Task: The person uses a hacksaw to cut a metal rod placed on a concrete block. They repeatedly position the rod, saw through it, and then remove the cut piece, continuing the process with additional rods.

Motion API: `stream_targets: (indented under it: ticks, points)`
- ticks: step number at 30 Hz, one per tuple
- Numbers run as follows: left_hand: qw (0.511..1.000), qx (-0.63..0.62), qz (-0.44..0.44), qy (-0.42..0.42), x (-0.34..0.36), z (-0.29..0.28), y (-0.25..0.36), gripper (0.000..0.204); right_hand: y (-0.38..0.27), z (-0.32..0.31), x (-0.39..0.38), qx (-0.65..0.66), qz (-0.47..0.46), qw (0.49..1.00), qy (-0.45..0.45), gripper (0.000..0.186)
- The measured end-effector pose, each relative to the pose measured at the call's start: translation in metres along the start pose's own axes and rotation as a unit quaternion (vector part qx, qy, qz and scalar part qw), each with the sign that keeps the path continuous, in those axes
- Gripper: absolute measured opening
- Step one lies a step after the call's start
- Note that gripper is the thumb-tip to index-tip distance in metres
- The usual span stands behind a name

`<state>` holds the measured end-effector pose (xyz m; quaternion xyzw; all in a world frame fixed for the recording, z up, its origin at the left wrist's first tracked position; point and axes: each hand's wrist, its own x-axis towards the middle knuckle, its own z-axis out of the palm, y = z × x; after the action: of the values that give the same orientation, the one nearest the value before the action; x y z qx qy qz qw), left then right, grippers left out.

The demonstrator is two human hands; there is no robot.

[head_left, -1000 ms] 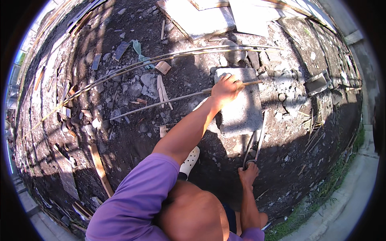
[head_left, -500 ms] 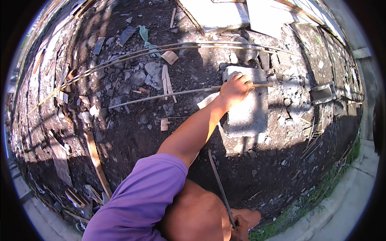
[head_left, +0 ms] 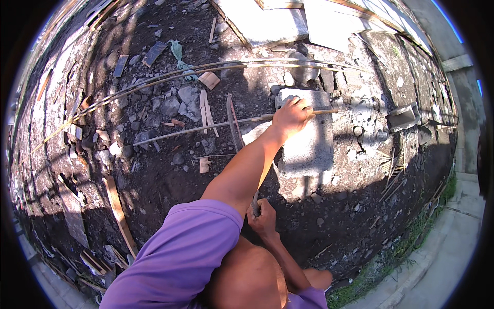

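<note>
My left hand [head_left: 293,116] is closed around a thin bamboo stick [head_left: 193,130], pressing it down on a pale concrete block [head_left: 309,147]. A short end of the stick juts out to the right of my fingers; the long part runs left over the ground. Below my left forearm, my right hand [head_left: 262,219] is closed on the handle of what looks like a machete. The long, dark, slightly curved blade [head_left: 235,123] passes behind the forearm, which hides its middle. Its tip shows beyond the forearm, where it crosses the stick to the left of the block.
Two long bamboo strips [head_left: 206,68] arch across the ground farther off. Rubble, wood scraps and a green cloth strip [head_left: 177,51] lie to the left. White boards [head_left: 275,26] rest at the far side. A hollow concrete piece [head_left: 404,117] sits at right, near a grassy concrete edge [head_left: 437,242].
My right hand has swung the machete up and left from beside my knee, so its blade now reaches the stick. My left hand keeps its hold on the stick at the block.
</note>
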<state>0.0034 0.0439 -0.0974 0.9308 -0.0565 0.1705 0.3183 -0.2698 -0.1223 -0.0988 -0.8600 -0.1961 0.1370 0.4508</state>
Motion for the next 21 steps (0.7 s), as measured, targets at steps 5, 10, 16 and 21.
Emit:
stream_targets:
  ticks: [5, 10, 16, 21]
  points:
    - [1.0, 0.001, -0.011, 0.005, 0.0, -0.001, 0.001, 0.029, -0.007, 0.026, 0.056, 0.059, 0.004, 0.996, 0.073, 0.022]
    - [1.0, 0.012, 0.013, 0.019, 0.001, -0.003, 0.001, 0.025, -0.005, 0.018, 0.083, 0.043, -0.014, 0.992, 0.121, 0.021]
    - [0.999, 0.023, 0.013, 0.035, -0.001, -0.002, 0.002, 0.027, -0.007, 0.01, 0.072, 0.017, 0.043, 0.995, 0.084, 0.023]
    - [0.999, 0.023, 0.015, 0.033, 0.001, -0.003, 0.002, 0.025, -0.017, 0.01, 0.068, 0.004, 0.033, 0.996, 0.085, 0.026]
